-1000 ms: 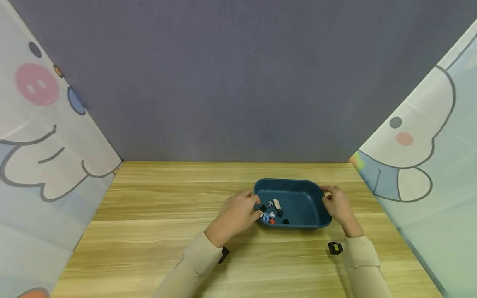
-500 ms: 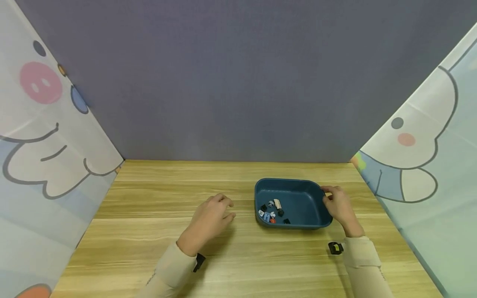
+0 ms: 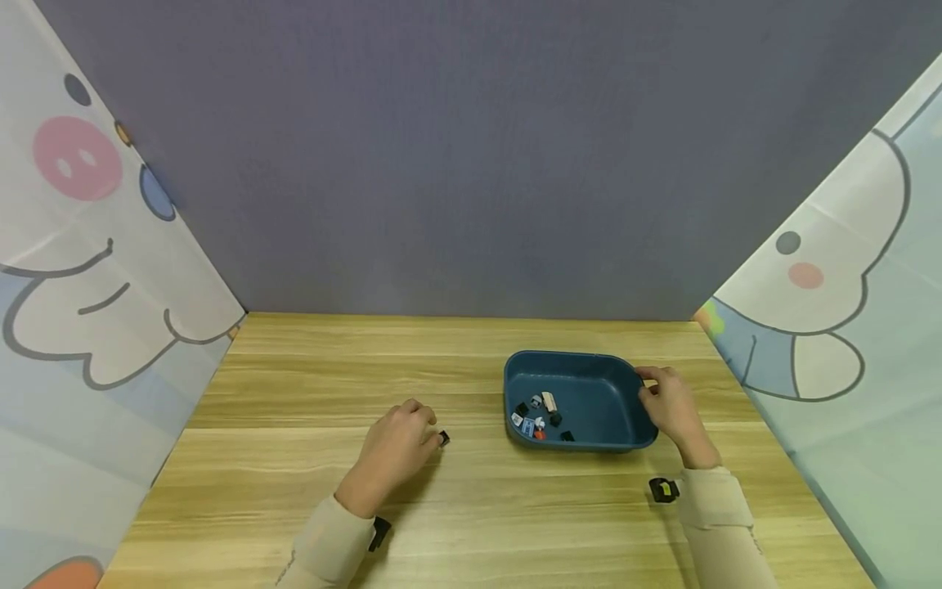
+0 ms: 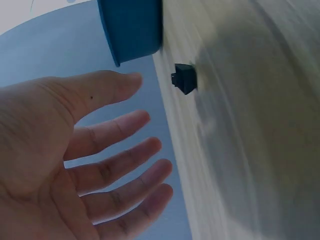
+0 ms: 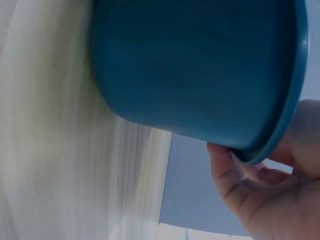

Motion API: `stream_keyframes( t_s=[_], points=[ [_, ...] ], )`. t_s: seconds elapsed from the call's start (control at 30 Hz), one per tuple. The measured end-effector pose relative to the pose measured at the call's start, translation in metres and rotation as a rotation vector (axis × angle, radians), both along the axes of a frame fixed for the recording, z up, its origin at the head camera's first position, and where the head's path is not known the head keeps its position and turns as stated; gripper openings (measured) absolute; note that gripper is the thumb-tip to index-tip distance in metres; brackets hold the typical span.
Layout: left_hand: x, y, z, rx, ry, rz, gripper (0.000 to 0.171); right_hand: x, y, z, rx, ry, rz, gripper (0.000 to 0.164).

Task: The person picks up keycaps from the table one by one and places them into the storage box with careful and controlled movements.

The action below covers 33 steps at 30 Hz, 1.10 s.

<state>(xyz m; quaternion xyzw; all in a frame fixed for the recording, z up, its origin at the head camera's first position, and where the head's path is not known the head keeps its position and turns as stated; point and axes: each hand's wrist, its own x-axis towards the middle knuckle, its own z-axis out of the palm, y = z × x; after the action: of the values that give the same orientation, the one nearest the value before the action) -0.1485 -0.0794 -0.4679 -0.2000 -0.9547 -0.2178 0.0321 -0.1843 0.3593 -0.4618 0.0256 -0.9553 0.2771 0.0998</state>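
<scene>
My left hand [image 3: 397,450] is over the left part of the table, fingers spread and loosely bent, with nothing in them. Just off its thumb, a small black toy brick [image 3: 445,438] lies on the wood; the left wrist view shows the brick [image 4: 185,79] apart from the fingertips. At the right end of a dark blue plastic bin [image 3: 589,446], my right hand [image 3: 668,409] grips the rim, thumb and fingers on either side of the lip [image 5: 295,95]. Several small toy bricks lie in the bin's left end, including a white-and-blue piece [image 3: 528,427] and a cream piece [image 3: 549,402].
The wooden table [image 3: 309,368] meets a grey back panel [image 3: 471,164]. Cartoon-printed side panels [image 3: 817,311] stand left and right. Black wrist devices show at both cuffs, one [image 3: 664,490] by the right sleeve.
My left hand has moved left, from the bin's left rim to over the table. A white piece it covered now shows in the bin, and the black brick has come into view. The right hand stays put.
</scene>
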Motion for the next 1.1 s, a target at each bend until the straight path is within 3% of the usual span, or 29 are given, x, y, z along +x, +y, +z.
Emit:
stream_keyframes(
  t_s=[0.37, 0.57, 1.1],
  points=[
    [-0.001, 0.004, -0.018, -0.079, -0.062, 0.054, 0.014, 0.001, -0.001, 0.000, 0.009, 0.016, -0.009, 0.035],
    [-0.002, 0.008, -0.020, -0.106, -0.108, 0.080, 0.017, 0.002, -0.003, 0.002, 0.009, 0.023, -0.011, 0.035],
    [-0.002, 0.018, -0.020, -0.186, -0.095, 0.080, 0.026, 0.004, -0.004, 0.004, 0.013, 0.014, -0.009, 0.035]
  ],
)
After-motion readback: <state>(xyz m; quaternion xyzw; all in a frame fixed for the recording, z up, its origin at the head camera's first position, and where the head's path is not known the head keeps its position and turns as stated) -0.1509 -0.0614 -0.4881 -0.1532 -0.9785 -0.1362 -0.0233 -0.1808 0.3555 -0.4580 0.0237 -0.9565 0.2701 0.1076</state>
